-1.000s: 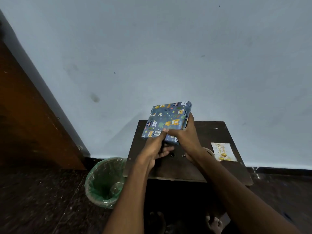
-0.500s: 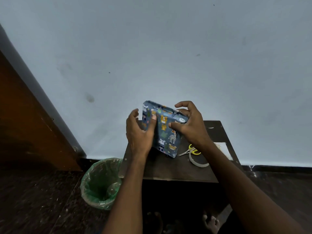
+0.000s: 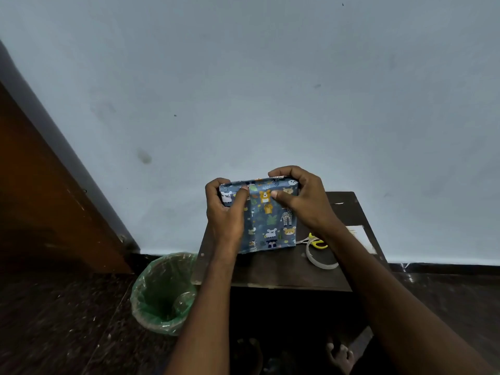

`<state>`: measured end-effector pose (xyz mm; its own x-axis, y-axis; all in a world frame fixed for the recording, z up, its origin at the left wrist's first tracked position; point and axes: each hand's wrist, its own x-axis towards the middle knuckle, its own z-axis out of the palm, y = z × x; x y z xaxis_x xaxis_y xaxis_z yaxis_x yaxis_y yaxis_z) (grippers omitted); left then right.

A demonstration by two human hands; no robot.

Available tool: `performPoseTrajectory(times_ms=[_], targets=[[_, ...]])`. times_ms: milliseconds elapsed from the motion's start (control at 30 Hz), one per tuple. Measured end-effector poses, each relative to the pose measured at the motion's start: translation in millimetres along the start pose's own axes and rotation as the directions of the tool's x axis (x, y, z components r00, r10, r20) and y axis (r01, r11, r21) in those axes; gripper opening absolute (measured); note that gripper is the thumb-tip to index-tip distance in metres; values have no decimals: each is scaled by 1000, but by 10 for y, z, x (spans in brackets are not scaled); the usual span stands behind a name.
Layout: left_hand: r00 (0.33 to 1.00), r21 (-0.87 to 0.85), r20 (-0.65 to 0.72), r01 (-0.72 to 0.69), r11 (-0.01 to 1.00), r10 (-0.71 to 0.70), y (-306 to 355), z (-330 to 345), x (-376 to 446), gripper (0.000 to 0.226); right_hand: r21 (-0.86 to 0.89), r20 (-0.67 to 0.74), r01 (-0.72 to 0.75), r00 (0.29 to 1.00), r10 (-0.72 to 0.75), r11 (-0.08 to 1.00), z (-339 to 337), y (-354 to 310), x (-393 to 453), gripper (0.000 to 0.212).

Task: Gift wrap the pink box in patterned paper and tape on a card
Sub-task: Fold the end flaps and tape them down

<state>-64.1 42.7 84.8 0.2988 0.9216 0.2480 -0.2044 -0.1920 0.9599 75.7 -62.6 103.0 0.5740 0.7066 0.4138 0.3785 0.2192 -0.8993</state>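
Wrapped box (image 3: 267, 220) standing on edge between both hands, above the table (image 3: 284, 269). Left hand (image 3: 226, 212) and right hand (image 3: 305, 201) are gripping its upper corners, thumbs pressing the front. Loosening either grip is likely to let it tip or the folds spring open. Scissors (image 3: 315, 241), tape roll (image 3: 320, 259) and card (image 3: 361, 235) are lying beside the right wrist; a lined bin (image 3: 162, 293) is sitting below the left forearm, a pale wall (image 3: 270, 90) beyond.

Bare forearms, no sleeves; bare foot (image 3: 339, 355) below.

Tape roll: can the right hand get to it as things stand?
Probably yes, once it lets go. The tape roll lies uncovered on the table, just under the right forearm beside the scissors. But the right hand is gripping the wrapped box, as is the left hand.
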Motion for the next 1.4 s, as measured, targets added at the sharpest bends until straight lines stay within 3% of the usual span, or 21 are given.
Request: performPoseTrajectory(times_ms=[167, 333, 533, 700, 867, 1133, 1267, 1400], targets=[[978, 129, 41, -210, 969, 206, 30, -2, 14, 22, 52, -30, -4, 1000, 6, 999, 44, 2, -6, 22], [894, 251, 106, -447, 859, 435, 46, -29, 24, 18, 77, -116, -3, 993, 12, 997, 112, -12, -8, 27], [896, 263, 124, -443, 857, 425, 50, -47, 43, 18, 93, -165, -6, 986, 21, 996, 148, 12, 7, 22], [916, 247, 107, -402, 882, 387, 63, -25, 56, 18, 102, -29, 15, 1000, -12, 995, 66, 49, -14, 31], [924, 267, 82, -382, 885, 374, 68, 15, 63, 19, -17, -72, 114, 991, -115, 993, 88, 87, -21, 26], [876, 257, 229, -474, 842, 424, 29, -181, 173, 9, -92, -81, 181, 979, -189, 979, 42, 147, 18, 18], [875, 281, 231, -478, 832, 424, -2, -214, 193, 13, -117, -89, 183, 977, -194, 976, 14, 166, 25, 17], [842, 377, 232, -539, 753, 487, 14, -200, 182, 11, -233, -116, 220, 961, -252, 947, -15, 162, 34, 14]])
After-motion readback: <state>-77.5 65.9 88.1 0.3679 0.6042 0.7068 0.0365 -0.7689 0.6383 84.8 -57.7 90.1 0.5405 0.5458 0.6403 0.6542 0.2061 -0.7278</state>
